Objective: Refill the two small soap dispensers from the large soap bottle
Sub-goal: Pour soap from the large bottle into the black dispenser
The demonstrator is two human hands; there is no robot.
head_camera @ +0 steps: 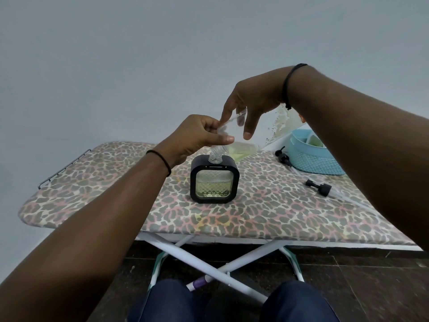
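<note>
**Tipped bottle over the square dispenser**

My left hand (199,133) is curled around the neck end of the large soap bottle (262,133), thumb and forefinger pinching the clear plastic just above the ribbed spout. My right hand (253,101) comes over the top of the same bottle, its fingers spread and curved down along the transparent wall, the thumb hanging at about 6 o'clock from the palm. The bottle lies tilted, mouth down towards 8 o'clock, its body running up to 2 o'clock under my right wrist. It is see-through, with pale yellow-green soap pooled at its low end and foamy streaks clinging further up.

Directly below the spout stands a small soap dispenser (214,180), upright, with no pump in it. It is a squat rounded square with a matte black frame and a clear window cut in a diamond pattern; yellowish soap fills roughly its lower half. The clear round neck on top meets the bottle's spout, though I cannot tell whether they touch.

It sits on the ironing board (104,189), padded with leopard-spot fabric in grey, pink and cream, on white crossed legs. At 3 o'clock from the dispenser lies a black pump head (319,186) with a clear tube; a second pump (283,157) lies at 2 o'clock, beside a pale blue woven-look plastic basket (313,159).
</note>
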